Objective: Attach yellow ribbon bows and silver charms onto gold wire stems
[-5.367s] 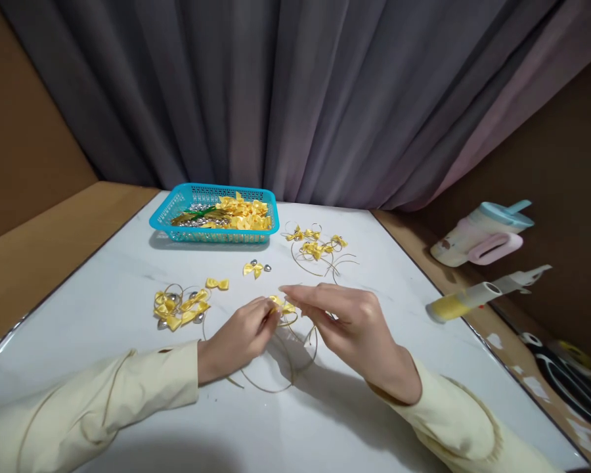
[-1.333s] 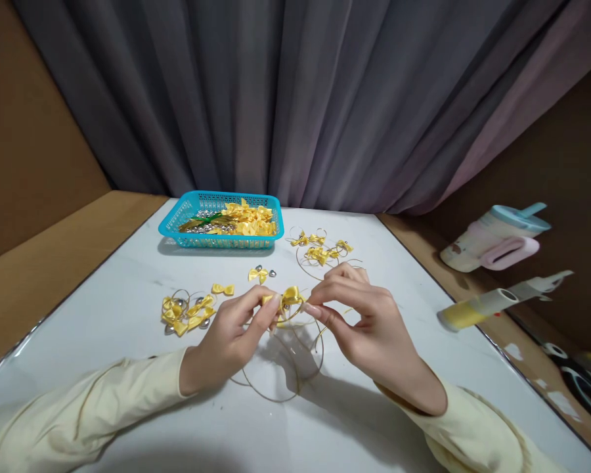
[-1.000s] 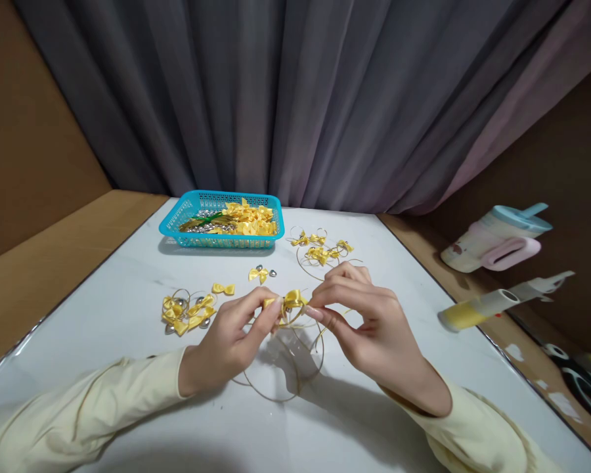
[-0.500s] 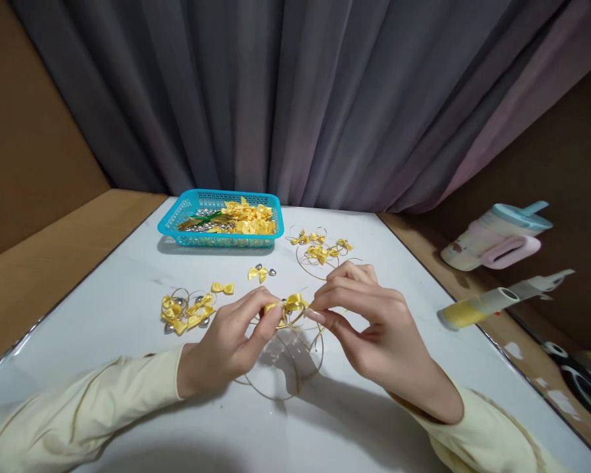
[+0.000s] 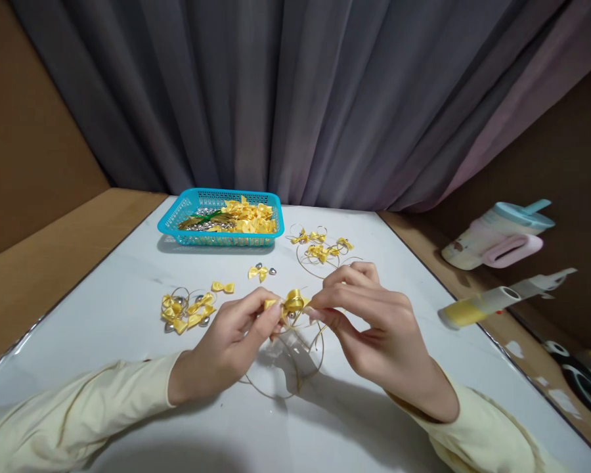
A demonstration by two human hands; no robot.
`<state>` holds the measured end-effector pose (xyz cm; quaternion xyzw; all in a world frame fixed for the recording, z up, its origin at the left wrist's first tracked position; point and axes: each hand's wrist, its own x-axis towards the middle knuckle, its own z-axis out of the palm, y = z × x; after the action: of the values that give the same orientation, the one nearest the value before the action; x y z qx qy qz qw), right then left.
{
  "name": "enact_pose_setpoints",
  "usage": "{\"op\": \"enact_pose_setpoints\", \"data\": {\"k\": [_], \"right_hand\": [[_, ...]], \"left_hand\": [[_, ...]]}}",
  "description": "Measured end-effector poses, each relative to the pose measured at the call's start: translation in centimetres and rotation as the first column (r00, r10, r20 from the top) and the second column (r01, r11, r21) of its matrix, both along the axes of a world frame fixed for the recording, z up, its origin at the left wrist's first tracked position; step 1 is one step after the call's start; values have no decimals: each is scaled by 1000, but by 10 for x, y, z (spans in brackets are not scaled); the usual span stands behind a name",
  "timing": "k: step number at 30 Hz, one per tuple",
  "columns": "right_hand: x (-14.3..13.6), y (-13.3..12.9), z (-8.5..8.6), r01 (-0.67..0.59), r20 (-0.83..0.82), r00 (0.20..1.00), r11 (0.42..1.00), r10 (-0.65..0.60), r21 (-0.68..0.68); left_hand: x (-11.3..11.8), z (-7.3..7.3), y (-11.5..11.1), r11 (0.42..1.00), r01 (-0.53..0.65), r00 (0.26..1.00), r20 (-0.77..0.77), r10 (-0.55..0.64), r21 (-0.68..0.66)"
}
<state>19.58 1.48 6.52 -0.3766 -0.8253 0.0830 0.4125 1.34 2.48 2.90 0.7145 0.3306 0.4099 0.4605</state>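
Just above the table's middle, my left hand [image 5: 226,345] pinches the left end of a yellow ribbon bow [image 5: 294,301] between thumb and fingers. Thin gold wire circles the bow's centre, and a small silver bead shows below it. Opposite, my right hand [image 5: 374,328] is closed, thumb against forefinger, at the bow's right side on the gold wire; its exact grip is partly hidden. Loose loops of gold wire [image 5: 320,358] lie on the table under both hands. Left of them is a cluster of yellow bows with silver beads [image 5: 187,312].
A blue basket [image 5: 219,243] of yellow bows and silver beads stands at the back. Finished-looking wired bows [image 5: 320,251] lie behind my right hand. A single bow [image 5: 222,288] lies at left. On the right are a lidded cup [image 5: 473,243], a yellow-filled tube [image 5: 473,312] and black-handled scissors [image 5: 584,381].
The wire loop that hung low between my hands is now drawn up around the bow's middle, and the bow has turned. Both hands have barely shifted.
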Motion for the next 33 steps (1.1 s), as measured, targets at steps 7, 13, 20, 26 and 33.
{"op": "enact_pose_setpoints", "data": {"k": [7,13,20,26,33], "right_hand": [[0,3,-1,-14,-38,999,999,12,-50],[2,2,-2,-22,-40,999,999,20,-41],[3,-1,4,-13,41,999,998,15,-54],[4,-4,7,-15,60,998,993,22,-117],[3,-4,9,-28,-52,999,929,10,-370]], "left_hand": [[0,2,3,982,78,989,135,-55,-169],[-1,3,2,983,90,991,113,-72,-161],[0,1,3,999,44,999,-23,-44,0],[0,-3,1,981,6,992,-123,18,192],[1,-5,0,969,-57,990,-115,87,240]]}}
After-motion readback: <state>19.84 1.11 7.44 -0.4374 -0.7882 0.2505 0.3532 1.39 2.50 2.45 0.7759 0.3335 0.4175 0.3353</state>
